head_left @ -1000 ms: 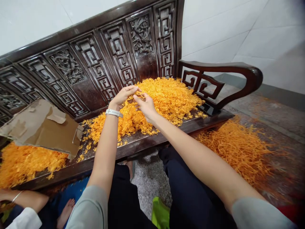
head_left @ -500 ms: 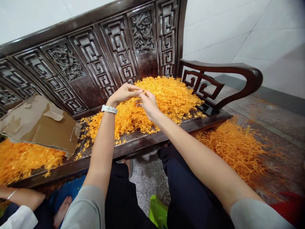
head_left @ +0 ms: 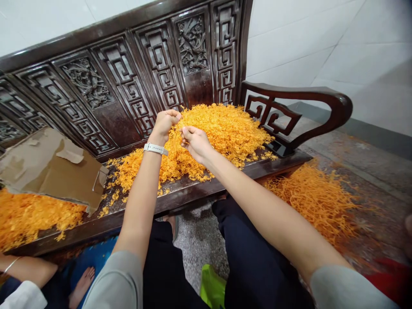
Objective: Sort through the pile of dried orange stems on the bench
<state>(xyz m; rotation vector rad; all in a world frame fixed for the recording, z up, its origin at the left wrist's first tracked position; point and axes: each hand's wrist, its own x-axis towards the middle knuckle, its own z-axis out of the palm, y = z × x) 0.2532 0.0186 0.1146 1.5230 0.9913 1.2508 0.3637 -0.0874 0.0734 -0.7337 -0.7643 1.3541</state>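
Note:
Over the front of a heap of small, branching orange pieces (head_left: 222, 133), my two hands are raised a little apart. My left hand (head_left: 166, 122), with a pale watch strap on its wrist, has its thumb and fingertips pinched together. My right hand (head_left: 195, 143) is just to the right and nearer to me, its thumb closed against curled fingers. Whatever sits in either pinch is too small to tell from the orange behind it. The heap rests on the seat of a dark carved wooden bench (head_left: 199, 185).
A torn cardboard box (head_left: 61, 165) divides this heap from a second orange heap (head_left: 38, 216) at left. Thin orange strands (head_left: 318, 201) are piled on the floor, right of the bench's armrest (head_left: 309, 95). Another person's arm (head_left: 30, 270) shows at lower left.
My hands were together at the fingertips and have come apart. The left moved slightly up and right at the wrist; the right drew slightly left and down.

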